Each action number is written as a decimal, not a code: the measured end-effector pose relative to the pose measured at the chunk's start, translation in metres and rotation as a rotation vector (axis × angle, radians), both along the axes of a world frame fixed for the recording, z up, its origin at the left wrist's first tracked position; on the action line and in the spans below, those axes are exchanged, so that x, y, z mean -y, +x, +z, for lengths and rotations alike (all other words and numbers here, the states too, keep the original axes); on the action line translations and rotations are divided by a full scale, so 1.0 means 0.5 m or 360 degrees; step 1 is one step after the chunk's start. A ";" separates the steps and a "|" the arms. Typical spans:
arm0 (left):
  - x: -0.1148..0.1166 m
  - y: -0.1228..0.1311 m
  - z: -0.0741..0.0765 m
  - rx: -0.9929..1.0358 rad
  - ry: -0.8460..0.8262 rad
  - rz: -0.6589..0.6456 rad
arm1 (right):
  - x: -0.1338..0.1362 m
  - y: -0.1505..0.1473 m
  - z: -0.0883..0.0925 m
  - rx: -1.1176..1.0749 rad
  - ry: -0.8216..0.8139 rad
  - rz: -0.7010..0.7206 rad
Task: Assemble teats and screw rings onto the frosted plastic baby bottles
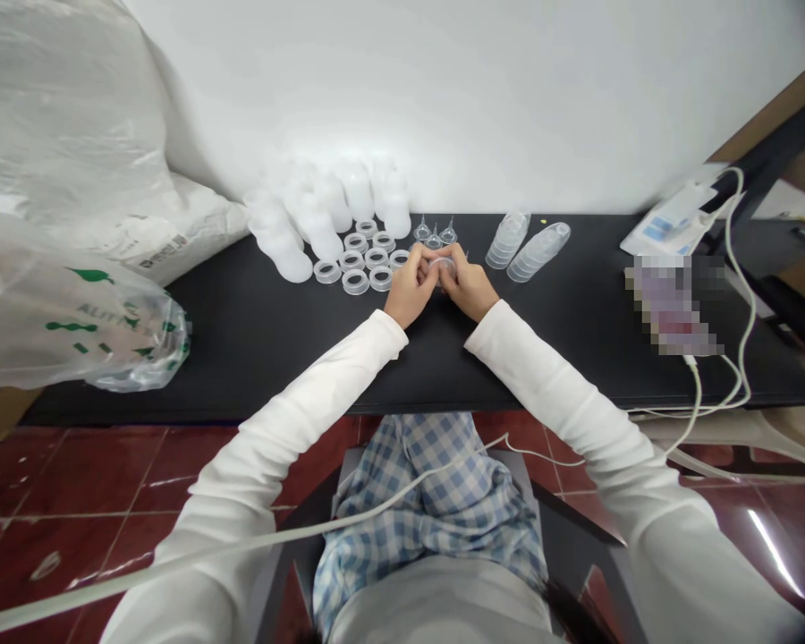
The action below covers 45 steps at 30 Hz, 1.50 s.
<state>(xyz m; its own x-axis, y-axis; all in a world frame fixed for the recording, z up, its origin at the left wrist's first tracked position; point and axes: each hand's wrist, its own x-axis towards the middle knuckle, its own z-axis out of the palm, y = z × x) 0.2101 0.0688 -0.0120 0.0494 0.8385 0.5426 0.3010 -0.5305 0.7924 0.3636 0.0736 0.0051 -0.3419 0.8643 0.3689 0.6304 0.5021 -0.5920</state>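
Observation:
My left hand and my right hand meet over the black table, fingers pinched together on one small clear plastic part. Just beyond my left hand lie several translucent plastic rings. Behind the rings stand several white translucent bottles. A few clear pointed nipples stand just past my fingertips. Two lying stacks of clear caps rest to the right of my right hand.
Large plastic bags fill the table's left end, with a green-printed bag at the front left. At the right end lie a white box, a blurred device and white cables. A white wall rises behind the table.

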 end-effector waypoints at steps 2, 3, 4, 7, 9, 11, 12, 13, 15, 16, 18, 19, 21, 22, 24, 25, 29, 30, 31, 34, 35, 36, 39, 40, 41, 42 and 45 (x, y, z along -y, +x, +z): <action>-0.002 -0.001 -0.003 0.0011 -0.0020 -0.0007 | -0.002 0.001 0.001 0.0100 0.0021 -0.0006; -0.003 -0.001 -0.004 0.0010 -0.0031 -0.0011 | 0.000 -0.001 0.003 0.0156 0.0031 -0.0037; -0.003 -0.002 -0.004 0.0005 -0.0041 -0.0013 | 0.002 -0.003 0.006 0.0216 0.0041 -0.0078; -0.002 -0.002 -0.003 -0.0032 -0.0061 -0.0007 | 0.012 -0.012 0.017 0.0407 0.0054 -0.0225; -0.001 -0.002 -0.002 -0.0055 -0.0060 0.0002 | 0.016 -0.017 0.022 0.0521 0.0023 -0.0289; 0.000 -0.001 -0.001 -0.0066 -0.0057 0.0010 | 0.015 -0.018 0.023 0.0590 -0.0008 -0.0304; 0.000 -0.001 -0.001 -0.0066 -0.0056 0.0011 | 0.013 -0.018 0.021 0.0598 -0.0012 -0.0297; 0.000 -0.001 -0.001 -0.0065 -0.0056 0.0012 | 0.011 -0.017 0.019 0.0589 -0.0005 -0.0282; 0.000 -0.001 -0.001 -0.0057 -0.0057 0.0014 | 0.007 -0.013 0.013 0.0527 0.0017 -0.0224; 0.000 -0.002 0.000 -0.0053 -0.0061 0.0015 | 0.006 -0.011 0.010 0.0482 0.0018 -0.0187; 0.001 -0.002 0.002 -0.0050 -0.0079 0.0022 | 0.005 -0.007 0.006 0.0386 0.0010 -0.0140; 0.002 -0.003 0.004 -0.0056 -0.0093 0.0028 | 0.005 -0.006 0.005 0.0347 0.0009 -0.0142; 0.005 -0.002 0.009 -0.0080 -0.0117 0.0040 | 0.005 -0.004 0.006 0.0298 0.0046 -0.0176; 0.007 -0.002 0.012 -0.0098 -0.0123 0.0046 | 0.005 -0.003 0.006 0.0290 0.0085 -0.0190; 0.010 -0.001 0.016 -0.0146 -0.0127 0.0056 | 0.004 -0.002 0.006 0.0295 0.0145 -0.0192; 0.011 -0.001 0.018 -0.0174 -0.0127 0.0062 | 0.002 -0.001 0.006 0.0308 0.0147 -0.0170; 0.012 0.000 0.016 -0.0257 -0.0116 0.0075 | -0.007 0.003 -0.001 0.0322 0.0041 0.0078; 0.012 0.000 0.014 -0.0259 -0.0105 0.0071 | -0.010 0.005 -0.003 0.0309 0.0024 0.0153; 0.011 0.000 0.012 -0.0256 -0.0093 0.0064 | -0.013 0.007 -0.005 0.0295 0.0017 0.0211; 0.007 0.000 0.007 -0.0245 -0.0066 0.0058 | -0.019 0.011 -0.011 0.0265 0.0038 0.0291; 0.006 0.000 0.006 -0.0245 -0.0058 0.0060 | -0.021 0.012 -0.014 0.0246 0.0055 0.0310; 0.005 0.000 0.005 -0.0244 -0.0047 0.0063 | -0.023 0.012 -0.017 0.0214 0.0075 0.0329; 0.004 0.000 0.002 -0.0229 -0.0004 0.0080 | -0.027 0.013 -0.024 0.0066 0.0141 0.0403; 0.004 0.000 0.002 -0.0219 0.0008 0.0085 | -0.028 0.013 -0.025 0.0016 0.0162 0.0418; 0.004 0.000 0.002 -0.0207 0.0018 0.0089 | -0.027 0.013 -0.026 -0.0028 0.0177 0.0424; 0.003 -0.001 0.002 -0.0194 0.0027 0.0090 | -0.027 0.013 -0.026 -0.0062 0.0184 0.0420; 0.003 -0.003 0.004 -0.0149 0.0061 0.0088 | -0.024 0.012 -0.023 -0.0122 0.0166 0.0368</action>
<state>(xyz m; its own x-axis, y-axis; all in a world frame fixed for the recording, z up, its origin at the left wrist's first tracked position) 0.2087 0.0675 -0.0098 0.0555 0.8200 0.5697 0.4021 -0.5406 0.7390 0.3698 0.0855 -0.0064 -0.4938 0.7222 0.4844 0.4470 0.6886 -0.5710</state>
